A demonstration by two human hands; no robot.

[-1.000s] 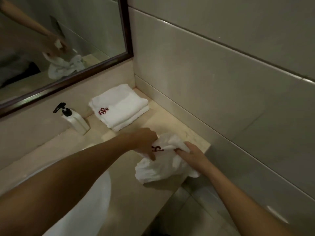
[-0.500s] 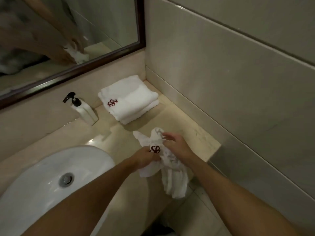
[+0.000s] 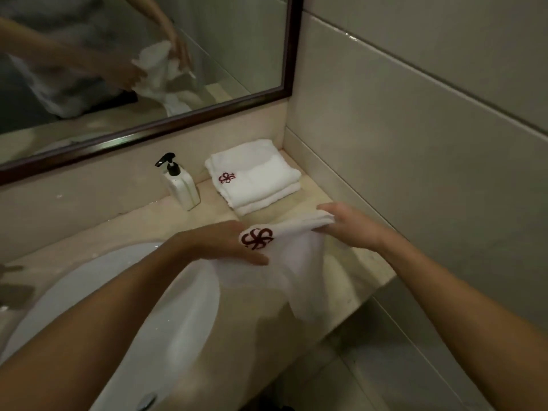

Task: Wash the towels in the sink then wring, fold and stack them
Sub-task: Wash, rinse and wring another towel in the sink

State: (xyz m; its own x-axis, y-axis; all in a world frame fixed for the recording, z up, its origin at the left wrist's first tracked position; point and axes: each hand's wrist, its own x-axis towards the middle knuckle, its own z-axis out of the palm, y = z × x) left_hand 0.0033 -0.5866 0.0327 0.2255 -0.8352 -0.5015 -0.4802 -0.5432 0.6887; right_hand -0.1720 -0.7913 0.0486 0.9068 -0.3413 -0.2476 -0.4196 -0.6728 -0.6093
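Hotel-style bathroom, beige stone vanity counter (image 3: 299, 310), white oval sink (image 3: 178, 321) set into it, dark-framed wall mirror (image 3: 237, 54), large pale wall tiles (image 3: 415, 143), white pump soap bottle (image 3: 182, 185), stack of 2 folded white towels (image 3: 258, 179) with red embroidered logo

A beige stone counter (image 3: 341, 262) fills the corner, with a dark-framed mirror (image 3: 237, 40) on the wall behind it. Large pale grey wall tiles (image 3: 430, 129) rise to the counter's right, and a dim tiled floor (image 3: 370, 381) lies below its front edge. Light is low and warm.
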